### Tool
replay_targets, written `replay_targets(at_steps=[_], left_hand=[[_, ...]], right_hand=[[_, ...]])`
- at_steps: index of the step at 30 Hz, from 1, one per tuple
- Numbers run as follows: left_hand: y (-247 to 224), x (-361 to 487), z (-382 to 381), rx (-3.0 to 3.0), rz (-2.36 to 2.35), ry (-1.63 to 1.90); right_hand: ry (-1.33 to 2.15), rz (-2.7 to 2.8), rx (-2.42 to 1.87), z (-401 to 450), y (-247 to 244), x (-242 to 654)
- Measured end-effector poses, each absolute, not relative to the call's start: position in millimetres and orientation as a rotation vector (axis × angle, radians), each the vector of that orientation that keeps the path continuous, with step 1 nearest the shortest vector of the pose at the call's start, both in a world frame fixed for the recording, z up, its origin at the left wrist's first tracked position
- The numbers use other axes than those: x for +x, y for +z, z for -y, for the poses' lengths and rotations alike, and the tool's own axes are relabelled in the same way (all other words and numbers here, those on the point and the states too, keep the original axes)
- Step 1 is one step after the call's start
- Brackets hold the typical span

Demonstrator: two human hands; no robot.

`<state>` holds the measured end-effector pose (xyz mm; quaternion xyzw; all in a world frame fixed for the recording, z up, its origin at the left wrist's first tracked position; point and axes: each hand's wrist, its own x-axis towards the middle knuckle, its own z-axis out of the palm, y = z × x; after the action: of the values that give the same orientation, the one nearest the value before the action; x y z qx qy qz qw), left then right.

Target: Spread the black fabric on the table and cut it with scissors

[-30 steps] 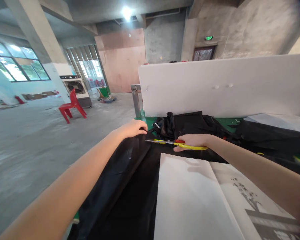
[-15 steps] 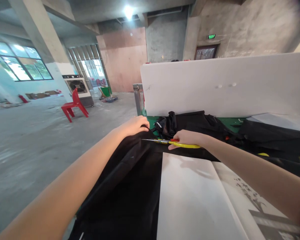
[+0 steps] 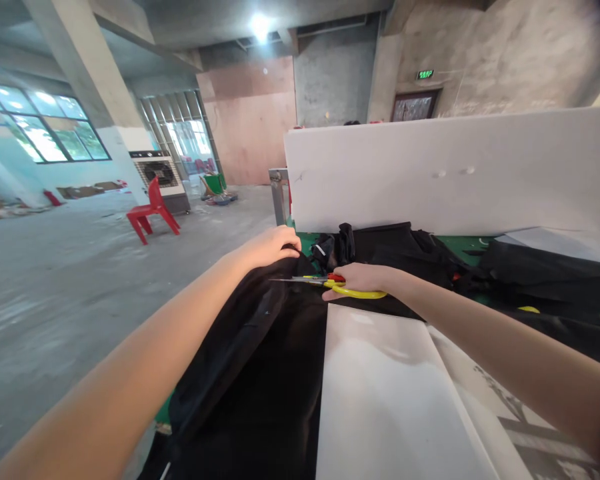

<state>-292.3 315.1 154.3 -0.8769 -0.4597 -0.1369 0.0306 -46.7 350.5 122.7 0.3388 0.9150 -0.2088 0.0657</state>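
My left hand (image 3: 279, 245) grips the far edge of a black cloth (image 3: 260, 373), its fingers closed on the fabric. To its right, my right hand (image 3: 353, 279) is wrapped round scissors (image 3: 363, 293) with yellow and red handles. Their blades point left and lie across the black cloth, just below my left hand. A white sheet (image 3: 375, 393) rests on the cloth beneath my right forearm, its far edge a little nearer to me than the scissors.
An upright white panel (image 3: 430, 173) stands behind the green table (image 3: 460, 245). Crumpled black fabric (image 3: 385, 243) lies before it, with more at the right. A printed sheet (image 3: 520, 413) lies lower right. A red chair (image 3: 153, 210) and a cooler (image 3: 160, 175) stand on the floor at left.
My right hand and the scissors have moved left, with the blades further over the cloth. The cloth below my left hand has shifted, showing a bit of green at its left edge.
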Motion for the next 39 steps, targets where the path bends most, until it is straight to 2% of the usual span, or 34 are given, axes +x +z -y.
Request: replay_targets(at_steps=[8, 13, 16, 20, 25, 27, 32, 35, 39], left_hand=[[163, -308, -310, -2.618, 1.417, -0.432], [175, -332, -295, -2.454, 1.621, -0.472], [177, -346, -284, -2.339, 1.926, -0.534], [164, -355, -277, -2.238, 2.161, -0.647], [147, -341, -277, -2.328, 2.215, -0.695], [145, -331, -275, -2.465, 2.198, -0.555], [144, -314, -270, -2.608, 2.000, 0.113], [143, -311, -271, -2.639, 1.909, 0.128], [149, -311, -269, -2.652, 1.881, 0.038]], right_hand=[[-0.201, -2.859, 1.193, -353, 119, -48], [-0.404, -2.881, 1.175, -354, 121, -21], [-0.352, -2.897, 1.200, -354, 125, 2], [-0.157, -2.993, 1.415, -355, 126, 27], [-0.379, -3.094, 1.692, -360, 128, 39], [-0.308, -3.145, 1.678, -364, 132, 40], [-0.063, -3.217, 1.499, -364, 145, 36], [0.051, -3.167, 1.366, -361, 152, 28], [0.506, -3.008, 1.175, -360, 163, 16]])
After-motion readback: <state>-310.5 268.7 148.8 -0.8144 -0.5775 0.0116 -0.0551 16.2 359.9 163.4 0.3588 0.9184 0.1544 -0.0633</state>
